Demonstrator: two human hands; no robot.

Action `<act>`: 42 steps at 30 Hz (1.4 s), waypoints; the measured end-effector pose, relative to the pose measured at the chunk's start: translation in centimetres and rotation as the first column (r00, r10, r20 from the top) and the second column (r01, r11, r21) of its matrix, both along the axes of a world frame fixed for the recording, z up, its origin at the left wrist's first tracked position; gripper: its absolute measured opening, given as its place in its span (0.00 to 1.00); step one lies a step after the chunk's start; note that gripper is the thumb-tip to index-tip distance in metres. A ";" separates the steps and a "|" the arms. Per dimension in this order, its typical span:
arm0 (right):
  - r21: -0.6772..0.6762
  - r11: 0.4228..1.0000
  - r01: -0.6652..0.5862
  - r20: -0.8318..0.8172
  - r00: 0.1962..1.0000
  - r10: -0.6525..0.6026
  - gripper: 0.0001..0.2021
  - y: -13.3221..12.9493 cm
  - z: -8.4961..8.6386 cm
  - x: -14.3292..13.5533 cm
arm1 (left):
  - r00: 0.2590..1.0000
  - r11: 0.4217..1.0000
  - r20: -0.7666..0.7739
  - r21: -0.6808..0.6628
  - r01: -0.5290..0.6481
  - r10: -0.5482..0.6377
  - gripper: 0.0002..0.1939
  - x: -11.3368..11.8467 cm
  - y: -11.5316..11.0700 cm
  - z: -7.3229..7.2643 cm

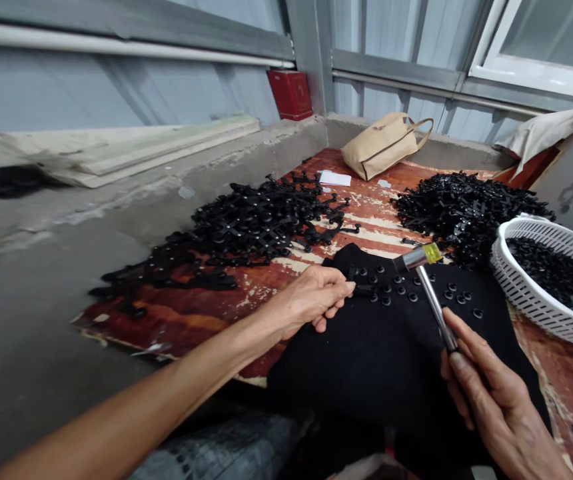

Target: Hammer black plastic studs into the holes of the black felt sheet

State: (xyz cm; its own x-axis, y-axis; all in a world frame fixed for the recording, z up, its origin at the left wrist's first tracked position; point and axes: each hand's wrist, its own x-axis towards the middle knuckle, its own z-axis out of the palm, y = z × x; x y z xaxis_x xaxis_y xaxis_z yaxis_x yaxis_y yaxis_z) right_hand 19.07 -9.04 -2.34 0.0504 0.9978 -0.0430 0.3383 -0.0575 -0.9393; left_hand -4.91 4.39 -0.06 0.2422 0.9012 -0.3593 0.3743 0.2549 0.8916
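My right hand (491,387) is wrapped around the metal handle of a small hammer (432,297). Its head is silver with a yellow face on one end, raised over the black cloth (381,347). Fingers pinched together, my left hand (319,297) holds the end of a small black part (364,288) at the cloth's left side; its exact kind is partly hidden by the fingers. Several round black pieces (411,297) with shiny centres are spread on the cloth, around and right of that part.
A pile of black jointed parts (251,223) lies on the worn red board (191,320) at left. Another black pile (466,207) is at right, beside a white plastic basket (531,293) of small black pieces. A beige bag (386,147) and red tin (290,95) are behind.
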 end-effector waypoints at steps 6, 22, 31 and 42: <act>-0.116 0.989 0.096 -0.106 0.988 -0.108 0.25 -1.3 -0.4 0.0 | 0.998 0.998 -0.012 -0.002 -0.060 0.060 0.12 0.4 -0.1 -0.3; -0.099 0.994 0.054 -0.041 0.997 -0.059 0.23 -1.3 -0.4 0.2 | 0.999 0.998 -0.023 0.038 -0.046 0.047 0.13 0.7 0.0 -0.4; 0.186 0.974 -0.130 0.247 0.966 0.082 0.24 -0.6 -0.8 1.2 | 0.997 0.997 -0.051 0.066 -0.047 0.050 0.13 0.7 0.0 -0.7; 0.257 0.842 -0.474 0.733 0.663 0.150 0.31 2.0 0.3 0.9 | 0.994 0.995 -0.085 0.080 -0.059 0.066 0.11 0.4 0.2 -1.4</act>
State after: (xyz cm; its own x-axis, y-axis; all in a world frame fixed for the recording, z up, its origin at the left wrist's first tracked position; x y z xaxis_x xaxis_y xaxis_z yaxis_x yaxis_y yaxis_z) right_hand 19.96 -7.07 -2.00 -0.4144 0.8704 0.2659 0.7957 0.4883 -0.3584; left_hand -4.49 4.58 -1.50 0.1552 0.9396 -0.3050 0.4368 0.2116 0.8743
